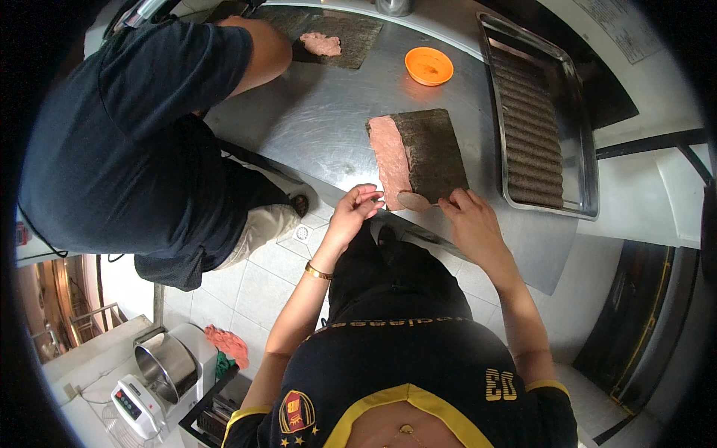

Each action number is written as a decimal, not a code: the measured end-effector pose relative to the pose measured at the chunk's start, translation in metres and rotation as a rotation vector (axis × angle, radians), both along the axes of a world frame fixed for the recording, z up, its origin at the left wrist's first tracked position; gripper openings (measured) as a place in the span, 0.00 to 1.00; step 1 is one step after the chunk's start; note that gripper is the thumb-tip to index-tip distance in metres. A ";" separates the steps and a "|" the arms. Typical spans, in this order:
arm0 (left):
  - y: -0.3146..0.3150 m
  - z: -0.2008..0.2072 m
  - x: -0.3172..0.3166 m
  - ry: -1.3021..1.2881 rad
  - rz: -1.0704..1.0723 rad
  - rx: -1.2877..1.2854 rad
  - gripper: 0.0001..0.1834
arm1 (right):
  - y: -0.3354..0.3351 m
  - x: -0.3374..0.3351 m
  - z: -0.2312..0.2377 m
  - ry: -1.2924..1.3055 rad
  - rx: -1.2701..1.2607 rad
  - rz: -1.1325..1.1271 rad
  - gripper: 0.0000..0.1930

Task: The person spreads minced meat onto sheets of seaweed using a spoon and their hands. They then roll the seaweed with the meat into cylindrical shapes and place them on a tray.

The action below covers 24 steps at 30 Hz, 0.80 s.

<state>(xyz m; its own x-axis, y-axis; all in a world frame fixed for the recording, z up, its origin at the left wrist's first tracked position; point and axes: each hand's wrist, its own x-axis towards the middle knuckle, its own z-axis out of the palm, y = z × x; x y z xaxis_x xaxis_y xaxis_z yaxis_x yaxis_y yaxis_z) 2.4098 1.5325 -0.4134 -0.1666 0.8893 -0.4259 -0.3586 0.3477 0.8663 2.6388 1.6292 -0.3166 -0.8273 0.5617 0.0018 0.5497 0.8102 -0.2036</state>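
- Seaweed sheet [432,153]: dark, rectangular, lying flat on the steel table [321,127], near the table's front edge.
- Pink paste [390,158]: spread as a flat band along the sheet's left side, running from far edge to near edge.
- Paste lump [412,200]: small, rounded, pinkish-brown, at the sheet's near corner, between the two hands.

Left hand [355,209] and right hand [470,220] at near edge of seaweed sheet [433,153], pink paste [390,158], steel table [314,127]

Co-worker's hands hidden behind arm [258,52]; steel cup [393,6] cut off.
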 end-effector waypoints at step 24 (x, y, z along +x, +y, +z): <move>0.038 0.007 -0.004 -0.127 0.224 0.015 0.25 | 0.133 -0.092 -0.035 0.024 0.035 0.042 0.16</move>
